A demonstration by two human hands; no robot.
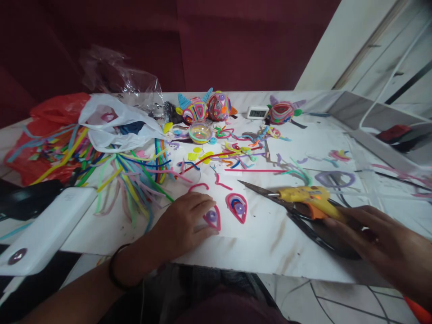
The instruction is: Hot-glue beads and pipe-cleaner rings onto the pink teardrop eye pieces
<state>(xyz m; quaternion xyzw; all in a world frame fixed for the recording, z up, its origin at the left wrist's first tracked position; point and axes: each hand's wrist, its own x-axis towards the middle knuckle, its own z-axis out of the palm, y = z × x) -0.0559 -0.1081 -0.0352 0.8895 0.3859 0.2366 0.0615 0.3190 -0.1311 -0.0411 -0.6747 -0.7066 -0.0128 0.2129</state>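
1. Bare left forearm (81, 285), a dark band (116, 272) at its wrist, reaches over the front edge of a smooth white work surface (249, 254) scattered with bright craft pieces.

2. Thumb and fingers of the left hand (182, 220) sit partly spread across a pink-edged teardrop (212, 218); whether they pinch it or merely steady it, I cannot tell from here.

3. Just to its right lies a second teardrop (236, 208), uncovered, its fuzzy-looking pink outline curving around bands of blue and a glossy purple dome.

4. Fingers of the right hand (378, 238) appear curled closed around the grip of a yellow glue gun (303, 195), some of them hidden; long-bladed black scissors (259, 191) stretch beneath it.

5. Steadying small shapes, with glue at the ready, looks to be the step in hand. By my reading, the next move calls for a still left hand and a nozzle kept clear of blades and fingertips.

6. Farther back, limp, soft pipe cleaners (126, 186) fan out beside a crinkled white bag (97, 112), a clear round bowl (200, 133) and striped, ball-shaped figures (282, 111).
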